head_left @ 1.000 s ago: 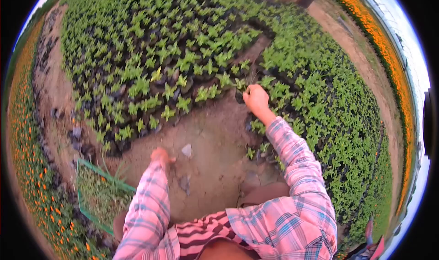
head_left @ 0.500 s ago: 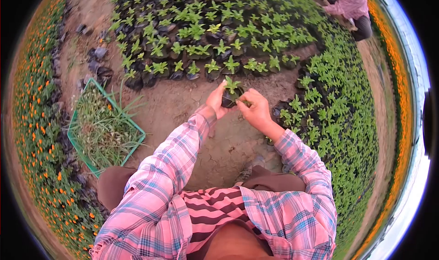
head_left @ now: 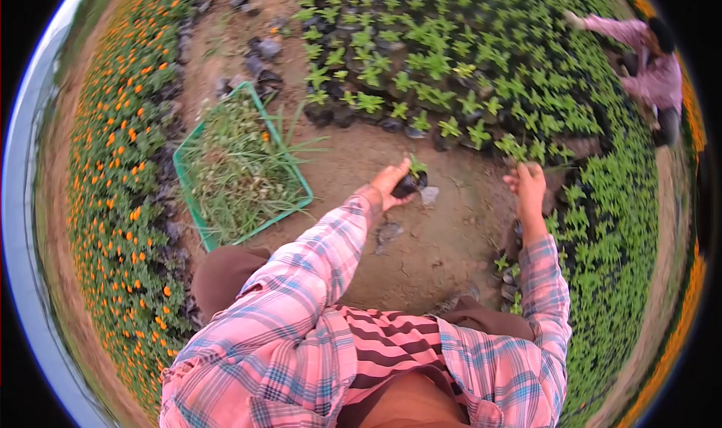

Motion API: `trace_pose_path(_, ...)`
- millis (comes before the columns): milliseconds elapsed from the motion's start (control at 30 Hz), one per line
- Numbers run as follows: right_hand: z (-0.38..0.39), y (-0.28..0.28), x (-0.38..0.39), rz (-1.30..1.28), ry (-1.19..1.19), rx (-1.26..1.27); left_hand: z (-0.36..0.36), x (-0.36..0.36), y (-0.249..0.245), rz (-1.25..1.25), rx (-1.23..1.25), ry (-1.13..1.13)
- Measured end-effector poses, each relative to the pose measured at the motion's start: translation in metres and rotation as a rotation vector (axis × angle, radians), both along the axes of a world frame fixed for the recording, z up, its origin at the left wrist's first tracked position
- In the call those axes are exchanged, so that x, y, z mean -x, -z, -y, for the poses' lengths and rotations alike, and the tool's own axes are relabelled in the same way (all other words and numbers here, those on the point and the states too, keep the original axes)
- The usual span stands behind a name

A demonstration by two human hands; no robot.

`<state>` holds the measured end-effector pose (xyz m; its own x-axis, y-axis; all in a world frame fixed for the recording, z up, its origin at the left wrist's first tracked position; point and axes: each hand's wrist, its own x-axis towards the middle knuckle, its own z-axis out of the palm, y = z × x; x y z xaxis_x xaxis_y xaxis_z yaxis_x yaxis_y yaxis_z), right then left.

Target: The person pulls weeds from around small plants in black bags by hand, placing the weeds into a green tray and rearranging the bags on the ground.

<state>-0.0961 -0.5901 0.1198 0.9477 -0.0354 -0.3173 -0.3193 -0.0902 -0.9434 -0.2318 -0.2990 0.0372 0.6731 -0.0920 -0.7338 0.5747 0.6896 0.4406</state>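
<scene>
One seedling (head_left: 412, 180), leafy end up, axis near-upright, gripped in left hand (head_left: 391, 186); right hand (head_left: 528, 181) curled closed.

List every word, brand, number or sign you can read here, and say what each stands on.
No readable text anywhere: none shows on the pot, the crate or the shirt. The co-worker is too small and blurred to tell.
</scene>
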Motion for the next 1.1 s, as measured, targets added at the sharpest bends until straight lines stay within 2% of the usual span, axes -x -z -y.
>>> trace_pose_path(67, -0.012, 0.011, -0.001, -0.086, -0.003, -0.011, -0.004, 0.007, 0.005, -0.018, 0.017, 0.046)
trace_pose_path(133, -0.038, 0.009, -0.002, -0.076, -0.148, 0.085, -0.007, 0.011, 0.007, -0.053, 0.005, 0.044)
trace_pose_path(200, -0.109, -0.059, 0.026, -0.023, -0.411, -0.025, -0.004, 0.012, 0.020, -0.103, -0.019, 0.016)
trace_pose_path(233, -0.139, -0.085, 0.039, 0.009, -0.530, -0.173, -0.003, 0.012, 0.021, -0.107, -0.022, 0.008)
trace_pose_path(300, -0.178, -0.117, 0.054, 0.036, -0.715, -0.358, -0.002, 0.007, 0.020, -0.143, -0.027, 0.011)
trace_pose_path(367, -0.199, -0.137, 0.058, -0.001, -0.888, -0.395, -0.002, 0.005, 0.022, -0.128, -0.043, 0.023)
trace_pose_path(433, -0.208, -0.135, 0.057, 0.047, -0.978, -0.207, -0.004, 0.003, 0.035, 0.014, -0.054, 0.065)
trace_pose_path(467, -0.207, -0.117, 0.054, 0.235, -0.997, -0.053, -0.005, 0.001, 0.039, -0.035, -0.170, 0.094)
trace_pose_path(500, -0.203, -0.091, 0.050, 0.254, -1.083, 0.046, -0.006, 0.000, 0.060, 0.035, -0.272, 0.087)
trace_pose_path(567, -0.199, -0.089, 0.052, 0.060, -1.183, 0.277, -0.013, 0.001, 0.048, -0.021, -0.443, 0.089)
trace_pose_path(600, -0.198, -0.081, 0.050, 0.061, -1.200, 0.273, -0.018, 0.001, 0.048, -0.028, -0.445, 0.072)
trace_pose_path(667, -0.196, -0.062, 0.050, 0.289, -1.347, 0.531, -0.015, 0.001, 0.052, -0.115, -0.680, 0.029)
trace_pose_path(700, -0.205, -0.072, 0.055, 0.280, -1.359, 0.530, -0.015, 0.000, 0.068, -0.151, -0.768, 0.030)
trace_pose_path(767, -0.225, -0.100, 0.063, 0.320, -1.371, 0.429, -0.007, -0.005, 0.116, -0.009, -0.879, -0.018)
trace_pose_path(800, -0.233, -0.115, 0.072, 0.192, -1.379, 0.112, 0.006, -0.014, 0.193, 0.260, -0.885, -0.125)
trace_pose_path(833, -0.238, -0.128, 0.078, 0.067, -1.358, -0.205, 0.012, -0.018, 0.241, 0.429, -0.873, -0.215)
trace_pose_path(867, -0.239, -0.141, 0.074, 0.064, -1.348, -0.192, 0.011, -0.026, 0.236, 0.407, -0.789, -0.293)
trace_pose_path(933, -0.242, -0.160, 0.066, 0.311, -1.400, -0.033, -0.002, -0.034, 0.210, 0.355, -0.629, -0.446)
trace_pose_path(1000, -0.225, -0.125, 0.045, 0.355, -1.206, 0.058, -0.022, -0.011, 0.048, -0.008, -1.007, -0.283)
trace_pose_path(1033, -0.212, -0.100, 0.035, 0.353, -1.089, 0.089, -0.033, -0.009, 0.048, -0.043, -1.034, -0.349)
trace_pose_path(1067, -0.197, -0.084, 0.029, 0.349, -1.088, 0.101, -0.047, -0.016, 0.053, -0.076, -1.061, -0.413)
trace_pose_path(1100, -0.177, -0.071, 0.027, 0.242, -0.999, 0.150, -0.063, -0.018, 0.058, -0.106, -1.052, -0.524)
